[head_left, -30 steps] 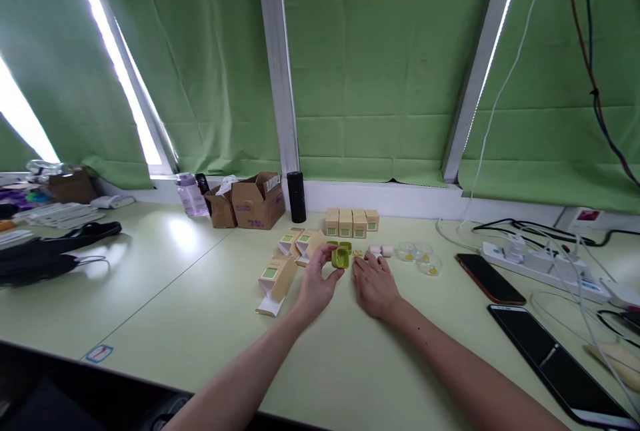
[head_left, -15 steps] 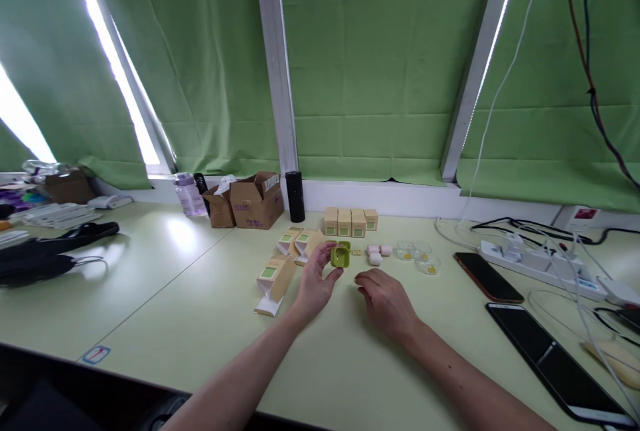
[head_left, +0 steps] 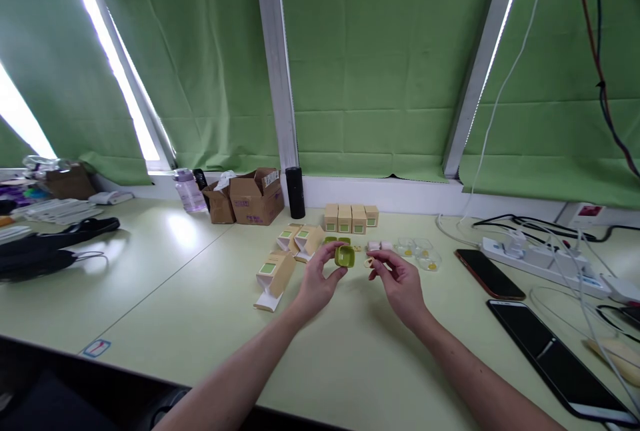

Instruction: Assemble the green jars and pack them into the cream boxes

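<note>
My left hand (head_left: pixel 320 284) grips a small green square cup (head_left: pixel 345 256) between thumb and fingers, its hollow side facing me. My right hand (head_left: pixel 404 290) pinches a small pale ring-shaped piece (head_left: pixel 369 262) just right of the cup, apart from it. More green pieces (head_left: pixel 331 240) sit behind the cup, partly hidden. Small yellowish bits (head_left: pixel 357 248) lie beyond the hands. Pale pink and white cylinders (head_left: pixel 374 245) are partly covered by my right fingers. Farther right are clear round plastic pieces (head_left: pixel 420 249) with yellow spots. Several opened cartons (head_left: pixel 277 274) with green labels lie left of my left hand.
Closed small boxes (head_left: pixel 345 218) stand in a row at the back. Cardboard boxes (head_left: pixel 255 201), a black cylinder (head_left: pixel 295 193) and a purple bottle (head_left: pixel 190 191) are back left. Phones (head_left: pixel 489 274), a tablet-like device (head_left: pixel 555 358) and a power strip (head_left: pixel 540 264) with cables occupy the right.
My right hand has lifted and turned, and a pale ring-shaped piece now shows in its fingertips. The green cup in my left hand has shifted slightly right, uncovering green pieces behind it.
</note>
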Demonstrator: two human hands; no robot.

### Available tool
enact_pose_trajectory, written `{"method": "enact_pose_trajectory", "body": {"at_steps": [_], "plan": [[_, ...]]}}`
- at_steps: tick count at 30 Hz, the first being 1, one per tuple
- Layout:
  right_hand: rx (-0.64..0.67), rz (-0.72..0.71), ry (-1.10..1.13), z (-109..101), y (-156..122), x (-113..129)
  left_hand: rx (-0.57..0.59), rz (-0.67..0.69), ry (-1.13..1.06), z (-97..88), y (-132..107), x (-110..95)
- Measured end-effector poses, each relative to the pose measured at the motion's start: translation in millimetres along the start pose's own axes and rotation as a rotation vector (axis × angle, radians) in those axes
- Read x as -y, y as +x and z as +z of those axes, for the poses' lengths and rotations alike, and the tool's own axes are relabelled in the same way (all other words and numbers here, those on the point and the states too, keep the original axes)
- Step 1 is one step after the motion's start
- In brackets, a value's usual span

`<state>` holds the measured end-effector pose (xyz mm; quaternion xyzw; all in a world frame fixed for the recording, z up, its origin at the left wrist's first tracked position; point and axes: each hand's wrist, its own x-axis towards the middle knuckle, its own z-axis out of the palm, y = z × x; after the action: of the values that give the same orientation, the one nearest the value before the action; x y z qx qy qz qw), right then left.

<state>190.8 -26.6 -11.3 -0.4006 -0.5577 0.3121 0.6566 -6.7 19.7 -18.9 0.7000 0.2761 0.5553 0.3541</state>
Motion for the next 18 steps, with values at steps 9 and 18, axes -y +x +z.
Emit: {"method": "enact_pose_trajectory", "body": {"at_steps": [9,18], "plan": [[-0.049,0.234,0.281,2.1,3.6,-1.4,0.004,-0.005,0.067,1.2,-1.6,0.0],[-0.070,0.257,0.300,0.3,3.4,-0.7,0.036,-0.051,0.082,2.0,-1.7,-5.7]]}}
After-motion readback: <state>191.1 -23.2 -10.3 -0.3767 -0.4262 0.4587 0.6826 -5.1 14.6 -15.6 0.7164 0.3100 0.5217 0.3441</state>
